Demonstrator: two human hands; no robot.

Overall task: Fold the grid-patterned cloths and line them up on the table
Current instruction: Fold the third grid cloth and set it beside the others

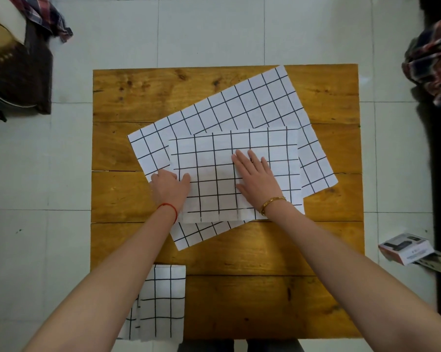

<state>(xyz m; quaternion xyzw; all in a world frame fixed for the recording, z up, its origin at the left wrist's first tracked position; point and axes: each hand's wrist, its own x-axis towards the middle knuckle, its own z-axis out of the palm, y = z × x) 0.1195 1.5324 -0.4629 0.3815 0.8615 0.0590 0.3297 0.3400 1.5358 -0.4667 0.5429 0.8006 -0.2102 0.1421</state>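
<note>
Bare forearms without sleeves; a thin red string bracelet (169, 208) circles the left wrist, a gold bangle (272, 204) the right.

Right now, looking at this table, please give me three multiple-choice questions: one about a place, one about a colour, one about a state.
1. Where is the folded cloth?
A. near left corner of the table
B. far right corner
C. on the floor

2. What colour is the string on the left wrist?
A. blue
B. red
C. green

3. How is the right hand?
A. clenched in a fist
B. lifted in the air
C. flat on the top cloth

Answers: 1 A, it lies at the near left edge beside the left arm. 2 B, a red string circles that wrist. 3 C, palm down with its fingers spread.
</note>
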